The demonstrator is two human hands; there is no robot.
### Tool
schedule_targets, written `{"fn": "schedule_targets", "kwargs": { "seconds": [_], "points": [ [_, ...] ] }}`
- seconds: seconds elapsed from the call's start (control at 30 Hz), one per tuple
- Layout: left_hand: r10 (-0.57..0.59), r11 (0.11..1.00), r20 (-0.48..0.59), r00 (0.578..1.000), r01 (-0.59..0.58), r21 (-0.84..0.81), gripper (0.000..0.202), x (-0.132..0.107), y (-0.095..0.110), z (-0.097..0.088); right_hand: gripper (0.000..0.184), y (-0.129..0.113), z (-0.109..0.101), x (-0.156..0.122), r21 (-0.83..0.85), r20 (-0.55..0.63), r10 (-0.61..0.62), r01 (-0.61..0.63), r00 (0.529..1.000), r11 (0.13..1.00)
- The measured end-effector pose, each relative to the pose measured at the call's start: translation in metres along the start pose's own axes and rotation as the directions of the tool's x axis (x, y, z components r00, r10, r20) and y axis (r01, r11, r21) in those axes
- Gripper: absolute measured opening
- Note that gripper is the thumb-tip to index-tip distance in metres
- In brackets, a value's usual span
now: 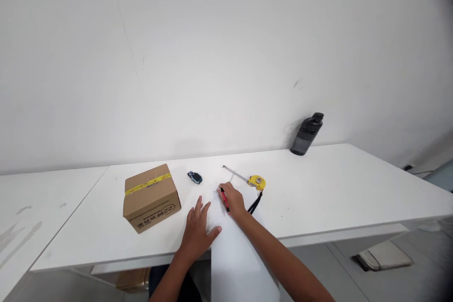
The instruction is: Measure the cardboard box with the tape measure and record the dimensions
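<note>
My right hand [231, 198] is closed around a red and black pen [224, 200], its tip low over a white sheet of paper [235, 255]. The paper hangs down past the table's front edge. To the left, my left hand [198, 229] rests with fingers spread at the paper's left side. Just beyond my right hand lies a yellow tape measure [257, 181] with a short length of blade pulled out and a black strap. A small dark-blue object [194, 177], perhaps a watch or a toy car, lies beyond my left hand.
A cardboard box [150, 196] with yellow tape stands on the white table [318, 198] to the left. Toward the back right, a dark bottle [306, 134] stands near the wall. Under the table are another cardboard box [132, 280] and, at right, a pale flat object [384, 255].
</note>
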State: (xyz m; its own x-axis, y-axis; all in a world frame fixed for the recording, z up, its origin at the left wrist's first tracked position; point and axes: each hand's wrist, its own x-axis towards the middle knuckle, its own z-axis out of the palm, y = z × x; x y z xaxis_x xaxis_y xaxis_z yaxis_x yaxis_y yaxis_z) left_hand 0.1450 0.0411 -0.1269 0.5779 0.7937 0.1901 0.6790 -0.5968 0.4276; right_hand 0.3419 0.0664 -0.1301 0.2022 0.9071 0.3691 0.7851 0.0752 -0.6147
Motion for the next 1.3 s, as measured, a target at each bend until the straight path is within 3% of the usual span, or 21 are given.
{"fn": "schedule_targets", "kwargs": {
  "seconds": [0.07, 0.13, 0.23, 0.3, 0.33, 0.37, 0.43, 0.6, 0.7, 0.8, 0.9, 1.0, 1.1, 1.2, 1.3],
  "points": [
    [0.001, 1.0, -0.042, 0.999, -0.002, -0.027, 0.068, -0.001, 0.001, -0.002, 0.04, -0.001, 0.003, 0.005, -0.185, 0.023, -0.006, 0.01, 1.0, 0.983],
    [0.024, 0.999, -0.039, 0.999, -0.025, -0.036, 0.067, -0.001, 0.001, -0.003, 0.06, 0.003, 0.0, 0.011, -0.254, 0.024, 0.008, -0.002, 1.0, 0.967],
    [0.069, 0.998, -0.004, 0.998, -0.069, -0.011, 0.06, -0.001, -0.001, -0.002, 0.069, 0.021, -0.02, 0.02, -0.333, -0.105, 0.087, -0.118, 0.991, 0.936],
    [0.092, 0.996, 0.018, 0.996, -0.093, 0.019, 0.052, -0.001, -0.003, -0.001, 0.061, 0.039, -0.04, 0.022, -0.323, -0.27, 0.249, -0.331, 0.93, 0.886],
    [0.099, 0.995, 0.029, 0.995, -0.1, 0.032, 0.05, -0.001, -0.004, -0.001, 0.056, 0.048, -0.05, 0.022, -0.283, -0.338, 0.359, -0.458, 0.87, 0.843],
    [0.101, 0.994, 0.04, 0.994, -0.102, 0.04, 0.05, -0.001, -0.004, -0.001, 0.055, 0.057, -0.059, 0.021, -0.242, -0.353, 0.459, -0.553, 0.816, 0.797],
    [0.099, 0.994, 0.058, 0.993, -0.102, 0.044, 0.051, -0.001, -0.005, -0.001, 0.055, 0.071, -0.074, 0.017, -0.204, -0.295, 0.563, -0.627, 0.772, 0.752],
    [0.077, 0.997, 0.073, 0.994, -0.077, -0.009, 0.049, -0.004, -0.003, -0.004, 0.052, 0.074, -0.09, 0.001, -0.176, -0.123, 0.487, -0.502, 0.865, 0.847],
    [0.064, 0.997, 0.077, 0.995, -0.06, -0.056, 0.051, -0.008, -0.001, -0.004, 0.055, 0.049, -0.09, 0.0, -0.012, -0.187, 0.413, -0.422, 0.891, 0.906],
    [0.069, 0.992, 0.053, 0.996, -0.063, -0.105, 0.053, -0.012, 0.0, -0.001, 0.058, -0.002, -0.085, 0.009, 0.259, -0.3, 0.304, -0.229, 0.904, 0.938],
    [0.057, 0.989, -0.033, 0.998, -0.061, -0.132, 0.049, -0.017, 0.002, 0.001, 0.053, -0.065, -0.074, 0.028, 0.46, -0.222, 0.005, 0.1, 0.975, 0.882],
    [0.041, 0.987, -0.088, 0.995, -0.054, -0.153, 0.043, -0.02, 0.004, 0.0, 0.043, -0.115, -0.054, 0.054, 0.493, -0.132, -0.286, 0.313, 0.949, 0.812],
    [0.029, 0.984, -0.073, 0.997, -0.042, -0.175, 0.044, -0.021, 0.005, 0.0, 0.039, -0.136, -0.025, 0.076, 0.515, -0.051, -0.36, 0.334, 0.931, 0.789],
    [0.031, 0.98, -0.061, 0.998, -0.042, -0.193, 0.048, -0.021, 0.004, 0.001, 0.04, -0.139, 0.002, 0.088, 0.566, 0.036, -0.315, 0.241, 0.948, 0.788],
    [0.029, 0.978, -0.063, 0.998, -0.042, -0.206, 0.05, -0.021, 0.002, 0.004, 0.042, -0.137, 0.014, 0.092, 0.596, 0.063, -0.281, 0.19, 0.958, 0.78]
  ]
}}
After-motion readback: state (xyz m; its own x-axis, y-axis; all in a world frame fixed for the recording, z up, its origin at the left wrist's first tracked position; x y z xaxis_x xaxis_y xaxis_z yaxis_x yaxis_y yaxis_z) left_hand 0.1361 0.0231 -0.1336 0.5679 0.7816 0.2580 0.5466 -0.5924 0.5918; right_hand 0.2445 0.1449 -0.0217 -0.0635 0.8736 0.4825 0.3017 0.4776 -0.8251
